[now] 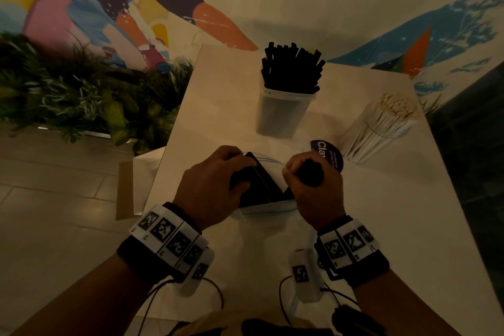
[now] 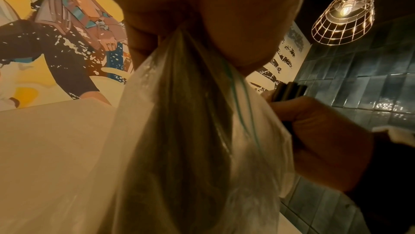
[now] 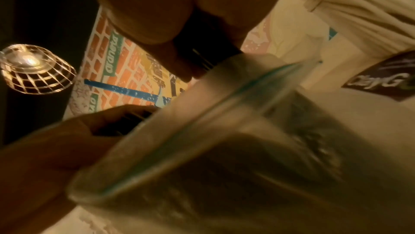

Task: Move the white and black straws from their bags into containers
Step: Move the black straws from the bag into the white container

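A clear zip bag (image 1: pixel 268 206) with black straws inside lies on the white table (image 1: pixel 218 106) in front of me. My left hand (image 1: pixel 234 172) grips the bag's upper left part; the left wrist view shows its fingers (image 2: pixel 202 15) pinching the plastic (image 2: pixel 191 131). My right hand (image 1: pixel 302 172) is fisted round a bundle of black straws (image 1: pixel 311 173) at the bag's right side, and that bundle's ends (image 2: pixel 289 90) stick up out of the fist. Further back, a clear container (image 1: pixel 283 114) holds many black straws (image 1: pixel 291 68). A bundle of white straws (image 1: pixel 381 128) is at the right.
A dark round sticker (image 1: pixel 327 154) lies on the table between my right hand and the white straws. Green plants (image 1: pixel 81 95) line the floor to the left, below a painted wall. A wire-cage lamp (image 2: pixel 343 12) hangs overhead.
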Demonstrator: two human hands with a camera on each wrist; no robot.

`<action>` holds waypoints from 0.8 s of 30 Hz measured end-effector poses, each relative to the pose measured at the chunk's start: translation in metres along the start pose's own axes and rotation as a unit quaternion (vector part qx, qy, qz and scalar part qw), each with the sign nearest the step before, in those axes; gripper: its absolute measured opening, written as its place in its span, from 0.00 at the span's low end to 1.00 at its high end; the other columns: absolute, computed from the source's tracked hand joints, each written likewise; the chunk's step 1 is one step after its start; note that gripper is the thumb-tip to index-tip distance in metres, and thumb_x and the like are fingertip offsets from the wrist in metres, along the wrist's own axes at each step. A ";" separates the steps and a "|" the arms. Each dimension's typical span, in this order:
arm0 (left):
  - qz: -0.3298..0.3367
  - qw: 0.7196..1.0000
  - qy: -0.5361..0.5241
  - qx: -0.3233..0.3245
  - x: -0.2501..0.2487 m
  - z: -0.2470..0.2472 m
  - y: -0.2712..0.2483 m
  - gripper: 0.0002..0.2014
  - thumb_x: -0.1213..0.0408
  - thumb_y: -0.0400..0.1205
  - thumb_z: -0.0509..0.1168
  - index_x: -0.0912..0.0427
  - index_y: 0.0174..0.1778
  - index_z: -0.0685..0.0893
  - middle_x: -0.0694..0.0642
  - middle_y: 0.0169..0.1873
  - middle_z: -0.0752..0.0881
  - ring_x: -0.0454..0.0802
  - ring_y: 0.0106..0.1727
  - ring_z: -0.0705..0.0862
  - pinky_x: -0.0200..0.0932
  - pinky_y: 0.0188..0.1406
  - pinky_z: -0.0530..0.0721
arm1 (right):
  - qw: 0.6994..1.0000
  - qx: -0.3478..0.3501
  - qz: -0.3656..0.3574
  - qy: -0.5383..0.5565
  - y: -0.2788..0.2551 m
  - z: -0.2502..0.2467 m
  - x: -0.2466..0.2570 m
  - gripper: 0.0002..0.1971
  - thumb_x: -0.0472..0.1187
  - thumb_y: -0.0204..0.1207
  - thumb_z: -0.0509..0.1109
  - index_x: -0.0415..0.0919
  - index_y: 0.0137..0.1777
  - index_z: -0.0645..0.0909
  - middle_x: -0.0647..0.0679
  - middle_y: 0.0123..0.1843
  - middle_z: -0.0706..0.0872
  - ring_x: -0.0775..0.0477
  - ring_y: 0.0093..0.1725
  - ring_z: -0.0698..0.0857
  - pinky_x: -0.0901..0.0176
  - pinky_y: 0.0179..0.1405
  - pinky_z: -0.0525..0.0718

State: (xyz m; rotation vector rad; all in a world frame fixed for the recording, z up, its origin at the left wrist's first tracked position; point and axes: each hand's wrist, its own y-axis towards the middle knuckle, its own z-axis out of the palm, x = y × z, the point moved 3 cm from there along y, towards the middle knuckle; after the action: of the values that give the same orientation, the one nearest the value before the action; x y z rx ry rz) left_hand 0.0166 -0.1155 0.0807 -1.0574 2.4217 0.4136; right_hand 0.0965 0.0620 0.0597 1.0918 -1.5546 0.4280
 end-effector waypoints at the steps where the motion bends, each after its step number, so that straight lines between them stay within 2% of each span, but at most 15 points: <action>1: 0.001 1.000 0.001 0.000 -0.001 0.000 0.000 0.19 0.58 0.75 0.71 0.44 0.62 0.82 0.47 0.63 0.78 0.54 0.49 0.85 0.41 0.38 0.80 | 1.000 0.020 0.018 -0.012 -0.002 0.003 -0.009 0.14 0.29 0.67 0.73 0.48 0.34 0.76 0.49 0.34 0.84 0.49 0.37 0.84 0.51 0.45 0.85; 3: 0.004 1.000 0.004 -0.001 -0.003 0.000 -0.001 0.19 0.59 0.75 0.72 0.44 0.62 0.82 0.47 0.63 0.79 0.55 0.48 0.85 0.43 0.39 0.83 | 0.996 0.055 0.059 -0.030 -0.009 0.009 -0.022 0.10 0.34 0.67 0.72 0.49 0.33 0.76 0.49 0.33 0.84 0.44 0.38 0.84 0.38 0.45 0.83; 4: 0.006 1.000 0.003 -0.003 -0.004 0.000 -0.002 0.19 0.59 0.75 0.72 0.44 0.62 0.82 0.48 0.63 0.79 0.55 0.47 0.85 0.44 0.38 0.83 | 0.996 0.057 0.069 -0.029 -0.011 0.009 -0.024 0.09 0.34 0.68 0.72 0.48 0.34 0.77 0.49 0.33 0.84 0.44 0.38 0.84 0.37 0.46 0.83; 8: 0.005 1.000 -0.003 -0.008 0.001 0.000 -0.005 0.19 0.59 0.74 0.73 0.44 0.61 0.82 0.48 0.63 0.79 0.55 0.47 0.85 0.43 0.37 0.83 | 0.997 0.024 0.074 -0.013 -0.010 0.009 -0.019 0.10 0.31 0.70 0.74 0.44 0.34 0.79 0.48 0.33 0.86 0.47 0.38 0.86 0.47 0.45 0.85; 11: 0.004 1.000 -0.002 -0.006 0.000 0.002 -0.006 0.19 0.59 0.74 0.72 0.44 0.61 0.82 0.47 0.63 0.79 0.54 0.48 0.85 0.43 0.38 0.83 | 0.993 0.060 0.099 -0.038 -0.014 0.015 -0.032 0.07 0.29 0.70 0.72 0.39 0.35 0.81 0.50 0.35 0.86 0.46 0.43 0.86 0.40 0.50 0.84; 14: 0.009 1.000 -0.001 -0.010 -0.001 0.002 -0.006 0.19 0.60 0.74 0.73 0.45 0.61 0.83 0.47 0.63 0.79 0.54 0.48 0.86 0.44 0.38 0.85 | 0.991 0.086 0.097 -0.041 -0.018 0.021 -0.039 0.06 0.29 0.70 0.71 0.39 0.37 0.82 0.50 0.37 0.86 0.45 0.46 0.87 0.37 0.53 0.84; 17: 0.005 1.000 -0.001 -0.007 0.000 0.002 -0.008 0.19 0.59 0.74 0.72 0.45 0.61 0.83 0.47 0.63 0.79 0.54 0.47 0.85 0.43 0.37 0.83 | 0.989 0.060 0.137 0.009 -0.015 0.017 -0.030 0.11 0.26 0.70 0.73 0.43 0.34 0.83 0.49 0.36 0.87 0.48 0.45 0.87 0.39 0.54 0.85; 20: 0.006 1.000 -0.001 -0.008 0.001 0.002 -0.008 0.19 0.59 0.74 0.73 0.45 0.61 0.83 0.47 0.63 0.80 0.53 0.47 0.85 0.42 0.36 0.83 | 0.989 0.041 0.128 0.063 -0.007 0.010 -0.009 0.20 0.24 0.69 0.73 0.52 0.30 0.81 0.51 0.33 0.87 0.46 0.42 0.86 0.41 0.54 0.85; 23: 0.006 1.000 -0.007 -0.009 0.002 0.002 -0.007 0.19 0.58 0.74 0.72 0.44 0.62 0.82 0.47 0.63 0.79 0.53 0.48 0.85 0.44 0.37 0.84 | 0.987 0.034 0.100 0.124 0.008 0.002 0.021 0.20 0.22 0.69 0.72 0.50 0.30 0.79 0.49 0.34 0.87 0.42 0.43 0.87 0.43 0.56 0.85; 24: 0.005 1.000 -0.006 -0.007 0.002 0.002 -0.007 0.19 0.58 0.74 0.72 0.44 0.62 0.82 0.47 0.63 0.79 0.53 0.48 0.85 0.45 0.37 0.85 | 0.984 0.033 0.093 0.149 0.013 -0.002 0.033 0.19 0.20 0.69 0.72 0.47 0.31 0.79 0.47 0.34 0.87 0.42 0.44 0.88 0.44 0.56 0.85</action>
State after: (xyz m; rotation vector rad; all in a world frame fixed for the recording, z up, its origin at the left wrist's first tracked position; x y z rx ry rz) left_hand 0.0211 -0.1204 0.0779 -1.0463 2.4179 0.4397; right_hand 0.0889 0.0564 0.0939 0.8881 -1.3860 0.7398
